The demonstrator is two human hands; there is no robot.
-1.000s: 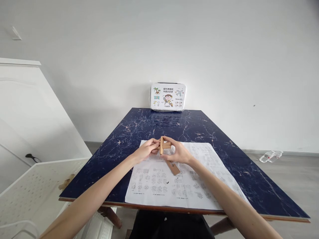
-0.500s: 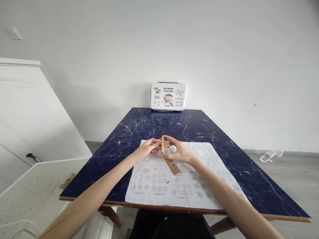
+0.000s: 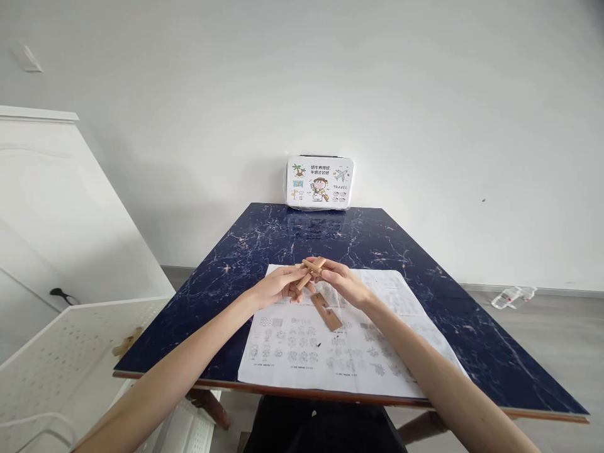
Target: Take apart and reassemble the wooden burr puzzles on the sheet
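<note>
Between my hands, above the paper, is a small assembly of crossed wooden puzzle pieces. My left hand grips it from the left, fingers curled around its lower end. On the right side, my right hand pinches the same pieces between thumb and fingers. Parts of the wood are hidden behind the fingers. A flat notched wooden piece lies below the hands on a printed instruction sheet with rows of small diagrams.
The sheet lies on a dark blue marbled table. A white cartoon case stands at the table's far edge by the wall. A white perforated basket with a wooden piece is at the left. A clear plastic bottle lies on the floor at right.
The wooden assembly has been turned from upright to slanted, with its crossing bars now showing. My fingers have shifted around it. The flat notched piece is more fully visible.
</note>
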